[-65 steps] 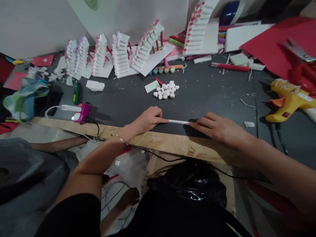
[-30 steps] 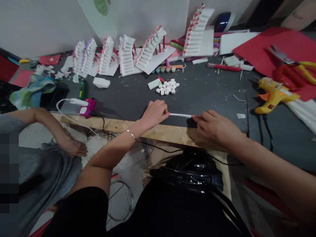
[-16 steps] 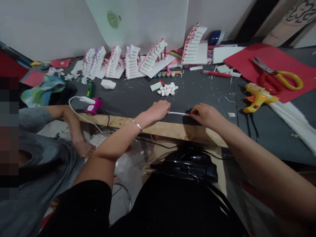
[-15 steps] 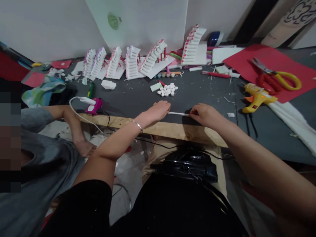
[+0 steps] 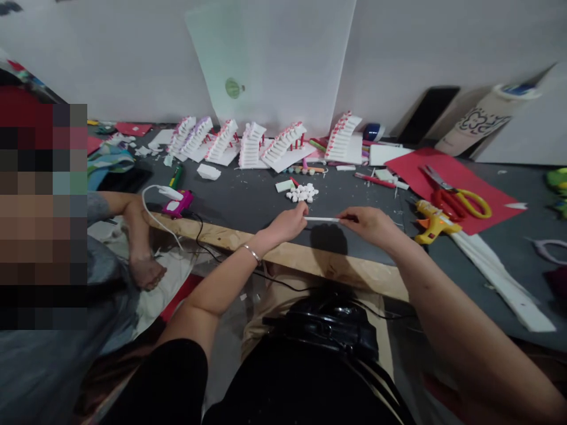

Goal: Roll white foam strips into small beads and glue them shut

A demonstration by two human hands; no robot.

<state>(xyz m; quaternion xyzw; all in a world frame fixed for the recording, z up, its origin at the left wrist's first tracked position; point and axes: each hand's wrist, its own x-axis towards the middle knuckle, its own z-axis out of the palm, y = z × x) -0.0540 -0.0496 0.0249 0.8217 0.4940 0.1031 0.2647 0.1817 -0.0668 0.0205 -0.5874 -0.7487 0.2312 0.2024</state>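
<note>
A thin white strip (image 5: 322, 219) is held level just above the dark grey table (image 5: 248, 203), near its wooden front edge (image 5: 310, 262). My left hand (image 5: 289, 223) pinches the strip's left end, fingers closed. My right hand (image 5: 369, 224) pinches the right end, fingers closed too. A small heap of white foam bits (image 5: 302, 193) lies just beyond my left hand.
Several white foam stair models (image 5: 250, 143) line the back by the wall. A yellow glue gun (image 5: 432, 222), red-and-yellow scissors (image 5: 456, 199) on red paper (image 5: 447, 177) and a long white foam strip (image 5: 498, 277) lie right. A pink device (image 5: 177, 203) with cable sits left; another person's arm (image 5: 133, 236) hangs beside it.
The camera has tilted up, showing more wall and table. Both hands have lifted the strip slightly off the table and still hold its ends. The other person's arm came into view at left.
</note>
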